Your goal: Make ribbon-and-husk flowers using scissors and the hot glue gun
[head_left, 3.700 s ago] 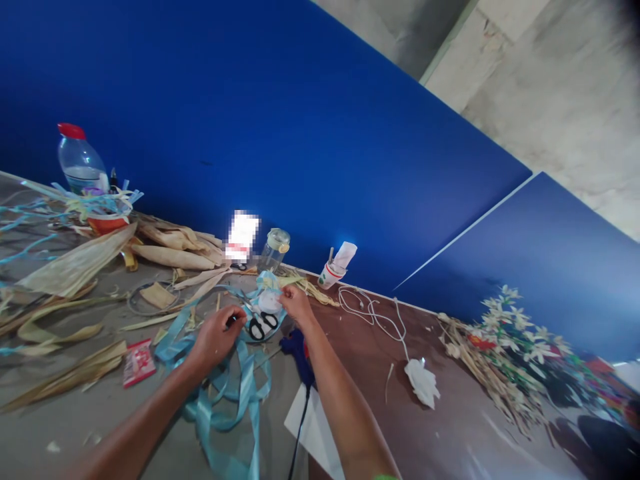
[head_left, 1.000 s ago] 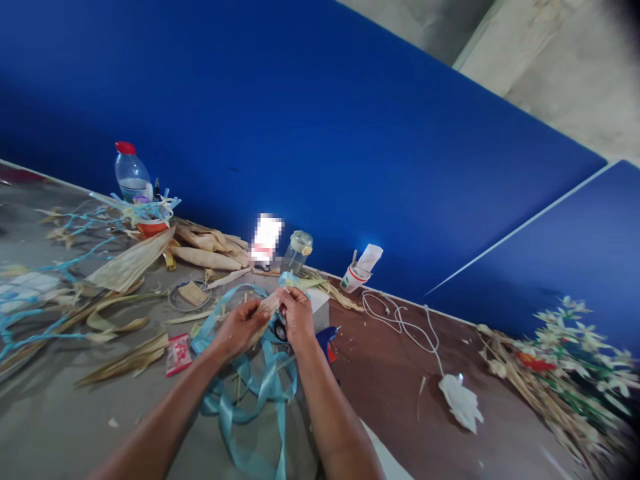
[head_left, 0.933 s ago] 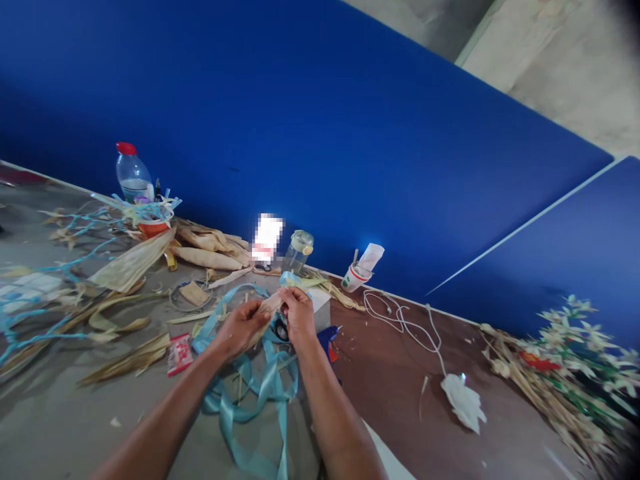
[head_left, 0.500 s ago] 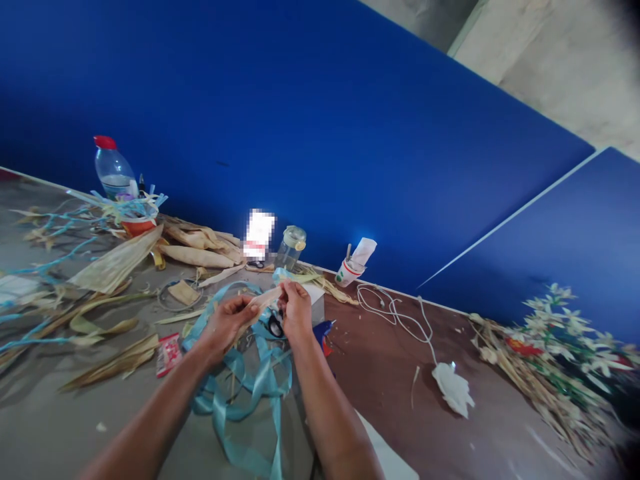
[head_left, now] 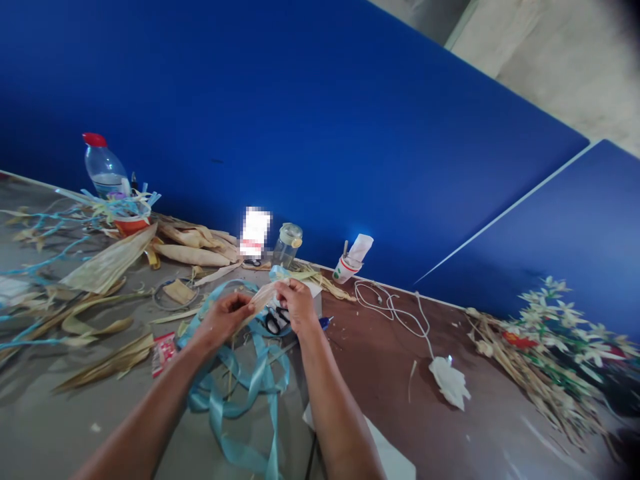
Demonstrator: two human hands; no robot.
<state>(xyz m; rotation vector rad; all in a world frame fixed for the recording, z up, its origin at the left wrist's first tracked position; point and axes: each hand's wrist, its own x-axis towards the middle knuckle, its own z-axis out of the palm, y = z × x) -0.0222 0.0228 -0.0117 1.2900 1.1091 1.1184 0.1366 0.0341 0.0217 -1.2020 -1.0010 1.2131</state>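
Note:
A pale strip of dried corn husk (head_left: 263, 297) is stretched between my two hands above the table. My left hand (head_left: 226, 319) pinches its near left end, and my right hand (head_left: 298, 304) pinches the far right end between thumb and fingers. Below the hands, loops of light-blue satin ribbon (head_left: 260, 373) lie tangled on the grey surface. Black-handled scissors (head_left: 274, 321) rest just under the right hand, their blades partly hidden. A red and white packet (head_left: 163, 353) lies left of my left forearm.
Dried husks (head_left: 195, 255) lie along the back left, near a bottle with a red cap (head_left: 105, 167). A glass jar (head_left: 289, 244) and a paper cup (head_left: 346, 268) stand by the blue partition (head_left: 320, 133). A white cable (head_left: 395, 310) and artificial flowers (head_left: 560, 320) are on the right.
The husk strip between my hands now looks wider and flatter. My right hand has shifted slightly right, uncovering more of the scissors. The whole view has moved a little.

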